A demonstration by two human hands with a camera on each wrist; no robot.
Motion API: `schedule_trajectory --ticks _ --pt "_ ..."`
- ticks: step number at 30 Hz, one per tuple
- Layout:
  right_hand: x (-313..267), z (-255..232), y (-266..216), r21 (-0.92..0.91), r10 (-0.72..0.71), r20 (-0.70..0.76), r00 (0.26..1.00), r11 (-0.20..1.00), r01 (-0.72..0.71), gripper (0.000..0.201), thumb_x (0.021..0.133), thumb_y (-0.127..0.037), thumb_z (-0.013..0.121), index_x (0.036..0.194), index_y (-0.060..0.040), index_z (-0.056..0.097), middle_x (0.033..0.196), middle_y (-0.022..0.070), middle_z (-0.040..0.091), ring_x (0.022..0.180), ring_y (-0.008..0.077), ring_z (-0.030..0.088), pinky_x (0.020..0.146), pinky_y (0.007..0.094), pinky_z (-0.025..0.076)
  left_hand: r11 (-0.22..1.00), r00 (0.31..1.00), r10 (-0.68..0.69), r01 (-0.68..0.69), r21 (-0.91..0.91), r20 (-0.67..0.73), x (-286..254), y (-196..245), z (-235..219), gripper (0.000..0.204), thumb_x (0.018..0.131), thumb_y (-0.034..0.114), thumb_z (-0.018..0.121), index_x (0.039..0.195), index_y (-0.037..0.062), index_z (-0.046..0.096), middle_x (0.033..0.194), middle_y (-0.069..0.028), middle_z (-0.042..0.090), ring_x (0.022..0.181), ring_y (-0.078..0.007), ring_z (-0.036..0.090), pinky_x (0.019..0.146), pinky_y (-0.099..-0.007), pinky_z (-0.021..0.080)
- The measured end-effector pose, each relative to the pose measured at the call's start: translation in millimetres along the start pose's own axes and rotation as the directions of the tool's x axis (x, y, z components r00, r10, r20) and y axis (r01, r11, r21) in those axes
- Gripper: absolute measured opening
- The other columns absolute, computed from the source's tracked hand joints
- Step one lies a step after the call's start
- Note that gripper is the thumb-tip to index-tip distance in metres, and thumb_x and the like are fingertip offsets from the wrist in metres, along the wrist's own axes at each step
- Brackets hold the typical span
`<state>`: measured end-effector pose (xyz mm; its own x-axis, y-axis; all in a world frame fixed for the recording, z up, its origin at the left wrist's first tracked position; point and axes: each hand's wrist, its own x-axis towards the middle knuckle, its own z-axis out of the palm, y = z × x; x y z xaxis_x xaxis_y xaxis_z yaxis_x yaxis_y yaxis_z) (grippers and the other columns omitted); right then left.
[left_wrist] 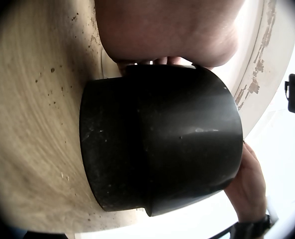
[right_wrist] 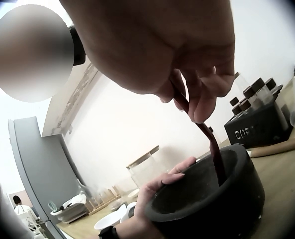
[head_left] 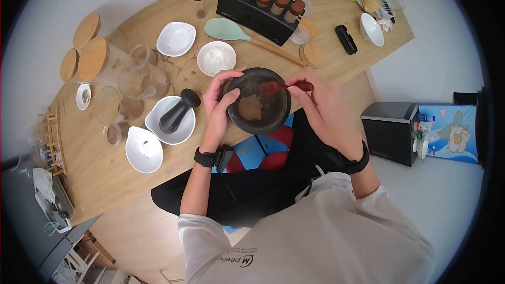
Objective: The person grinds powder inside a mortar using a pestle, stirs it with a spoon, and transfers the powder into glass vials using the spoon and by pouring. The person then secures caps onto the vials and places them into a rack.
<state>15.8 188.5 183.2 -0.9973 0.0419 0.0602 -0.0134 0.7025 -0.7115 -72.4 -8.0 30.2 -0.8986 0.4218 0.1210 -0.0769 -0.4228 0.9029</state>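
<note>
My left hand grips the black mortar at its left side, the thumb over the rim and the other fingers along the outer wall. Brown powder lies in the bowl of the mortar. Between the thumb and fingers of my right hand is a slim dark red spoon-like utensil. Its far end reaches inside the mortar and is blurred in the head view. In the left wrist view the mortar's dark outer wall fills the middle. A black pestle leans in a white bowl to the left.
White dishes and lidded jars stand at the left. Behind the mortar are a red-rimmed bowl, a mint spatula and a black rack of spice jars. Powder is scattered on the wooden table.
</note>
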Motion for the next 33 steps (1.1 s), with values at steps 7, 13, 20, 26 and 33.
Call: schedule_trajectory --ticks 7,13,20,26,33 --pt "5 -7 -1 -0.067 -0.1 0.076 0.992 0.992 0.106 0.013 0.104 -0.012 0.067 0.112 -0.0023 0.064 0.096 0.0158 0.076 0.086 0.037 0.073 0.075 0.0421 0.056 1.0 1.0 0.008 -0.008 -0.005 0.001 1 1 1 0.037 0.09 0.003 0.059 0.127 -0.0026 0.065 0.14 -0.0222 0.067 0.141 -0.0299 0.058 0.12 -0.0418 0.04" --pt "4 -12 -11 -0.124 -0.022 0.102 0.995 0.992 0.034 0.012 0.107 -0.013 0.063 0.112 -0.0018 0.063 0.092 0.0171 0.07 0.086 0.0359 0.07 0.076 0.0397 0.053 1.0 1.0 0.015 -0.014 -0.014 0.011 1 1 2 0.037 0.091 0.004 0.06 0.128 -0.0028 0.064 0.141 -0.0228 0.066 0.14 -0.0295 0.058 0.121 -0.0417 0.04" --pt "6 -5 -7 -0.171 -0.062 0.091 0.994 0.982 0.077 0.013 0.106 -0.017 0.064 0.108 -0.0042 0.062 0.09 0.0146 0.076 0.084 0.0375 0.072 0.072 0.0446 0.054 1.0 1.0 0.015 -0.015 -0.007 0.01 2 1 2 0.037 0.091 0.005 0.06 0.128 -0.0024 0.064 0.142 -0.0238 0.066 0.139 -0.029 0.058 0.121 -0.0416 0.04" --pt "5 -13 -12 -0.163 0.033 0.057 0.998 0.986 -0.024 0.015 0.11 -0.017 0.059 0.114 -0.0027 0.061 0.09 0.0155 0.069 0.085 0.0317 0.07 0.078 0.0384 0.052 1.0 1.0 0.007 -0.007 0.006 0.008 0 -1 0 0.038 0.091 0.004 0.059 0.128 -0.0023 0.064 0.143 -0.0236 0.066 0.138 -0.0288 0.059 0.121 -0.0415 0.04" --pt "6 -9 -7 0.062 0.101 0.064 0.993 0.992 -0.105 0.014 0.107 -0.013 0.061 0.114 -0.0009 0.062 0.096 0.0158 0.074 0.088 0.0351 0.072 0.078 0.0415 0.056 1.0 1.0 0.007 -0.007 0.013 0.005 0 1 0 0.038 0.091 0.003 0.059 0.128 -0.0022 0.064 0.143 -0.0224 0.066 0.138 -0.0285 0.059 0.12 -0.041 0.04"
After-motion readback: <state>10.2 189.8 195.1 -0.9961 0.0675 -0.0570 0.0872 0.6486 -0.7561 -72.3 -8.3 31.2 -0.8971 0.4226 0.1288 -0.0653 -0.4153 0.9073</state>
